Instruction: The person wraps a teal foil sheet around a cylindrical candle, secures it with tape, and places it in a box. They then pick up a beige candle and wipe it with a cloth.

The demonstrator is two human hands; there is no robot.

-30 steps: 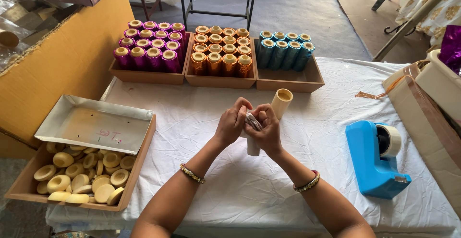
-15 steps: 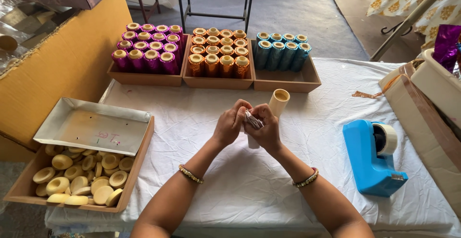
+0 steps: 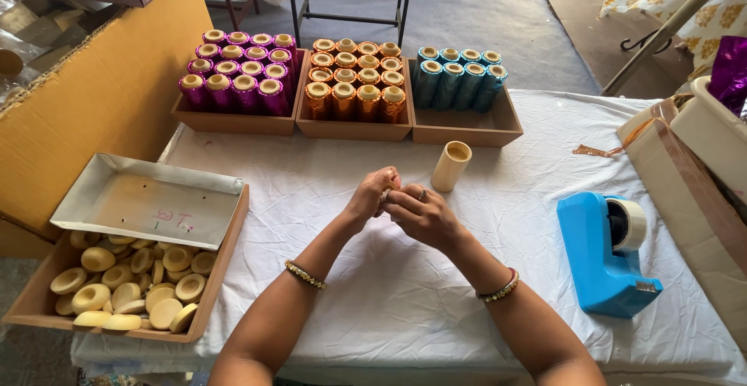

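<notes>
My left hand (image 3: pixel 372 197) and my right hand (image 3: pixel 421 215) meet over the middle of the white tablecloth (image 3: pixel 389 293). Their fingers are curled together around a small pale piece (image 3: pixel 386 195) that is mostly hidden, so I cannot tell what it is. A cream cardboard tube (image 3: pixel 450 166) stands upright on the cloth just beyond my right hand, apart from both hands. Each wrist wears a beaded bangle.
Three wooden trays line the far edge, holding purple spools (image 3: pixel 237 75), orange spools (image 3: pixel 354 78) and teal spools (image 3: pixel 455 75). A wooden box of pale round caps (image 3: pixel 132 285) with a silver tray (image 3: pixel 148 199) across it sits left. A blue tape dispenser (image 3: pixel 603 250) and cardboard boxes (image 3: pixel 685 176) stand right.
The cream tube was in my hands, tilted; now it stands upright on the cloth on its own. My hands have drawn slightly towards me and stay pressed together.
</notes>
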